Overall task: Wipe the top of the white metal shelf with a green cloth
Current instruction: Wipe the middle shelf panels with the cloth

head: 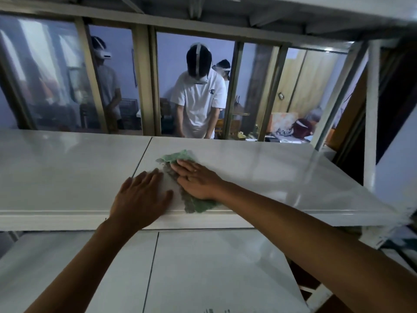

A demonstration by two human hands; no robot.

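the right hand (195, 178) lies flat on the green cloth (180, 177), fingers straight and close together, pressing it down onto the top of the white metal shelf (259, 172). pressing with the whole palm rather than pinching makes sense for wiping: it spreads the load over the cloth so more of it rubs the surface. the left hand (141, 196) rests beside it, fingers spread and flat on the bare shelf, its thumb near the cloth's edge; it holds nothing and looks placed there as a brace while the person leans in.

the cloth sits on the right-hand panel of the shelf top, just right of the seam (142, 163) between the two panels, and reaches from the middle of the panel back to the front lip (67, 214), where its near end hangs slightly over the edge. it is crumpled and stretched out, its long axis running from the near edge away toward the far side, tilted a little to the left. much of its middle is hidden under the right hand, which lies across it, fingers pointing to the far left.

a lower shelf (203, 267) shows beneath the arms. beyond the shelf, people wearing headsets (198, 93) stand behind glass panes (56, 75).
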